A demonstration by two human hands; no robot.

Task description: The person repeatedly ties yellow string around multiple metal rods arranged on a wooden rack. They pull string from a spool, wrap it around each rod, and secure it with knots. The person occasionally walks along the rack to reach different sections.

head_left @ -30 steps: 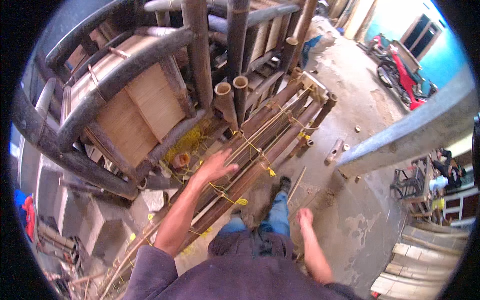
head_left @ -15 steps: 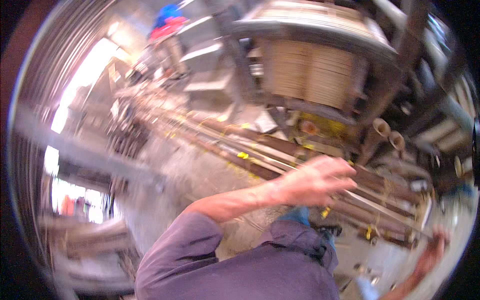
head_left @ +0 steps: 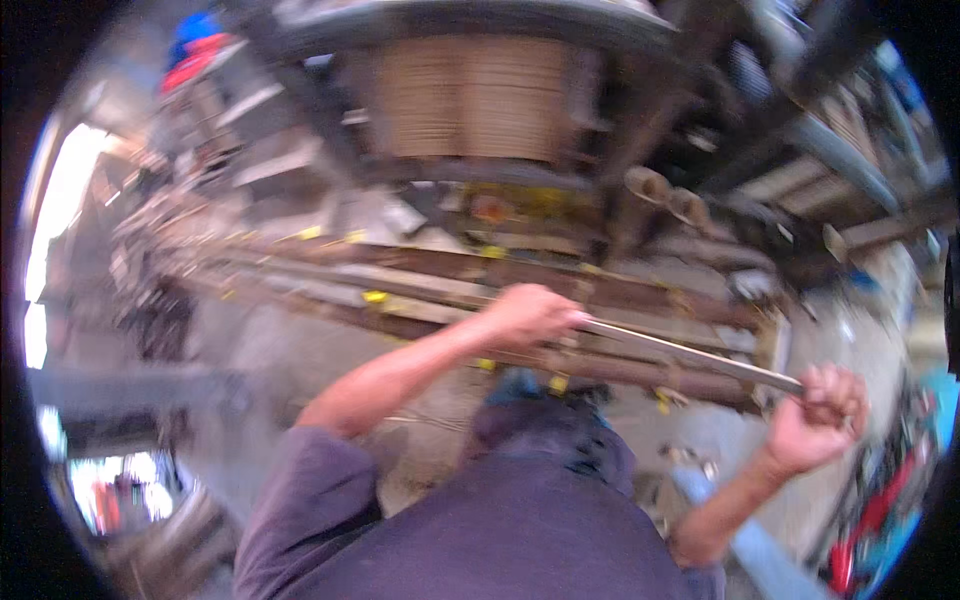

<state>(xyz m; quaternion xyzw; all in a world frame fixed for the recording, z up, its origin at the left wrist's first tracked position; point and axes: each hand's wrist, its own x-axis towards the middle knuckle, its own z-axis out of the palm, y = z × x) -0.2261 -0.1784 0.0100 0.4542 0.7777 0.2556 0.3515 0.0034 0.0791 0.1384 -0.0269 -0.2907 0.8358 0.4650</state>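
A long, thin, pale strip runs between my two hands at a slant, lower at its right end; blur hides whether it is wood or metal. My left hand is closed around it near the middle of the view. The fingers of my right hand wrap round it at the right. Below the strip lie long brown bars with yellow bits along them, stretching from far left to right. Whether the strip goes on past my left hand I cannot tell.
Behind the bars, a dark frame holds a tan stack of sheets. Brown tubes stand right of it. Red and teal items lie at lower right. A grey beam crosses at left. Blue and red shapes show far left.
My left hand has gone from spread fingers to a grip on the strip. My right hand, with the strip's end, has come further into view. The whole view has swung right.
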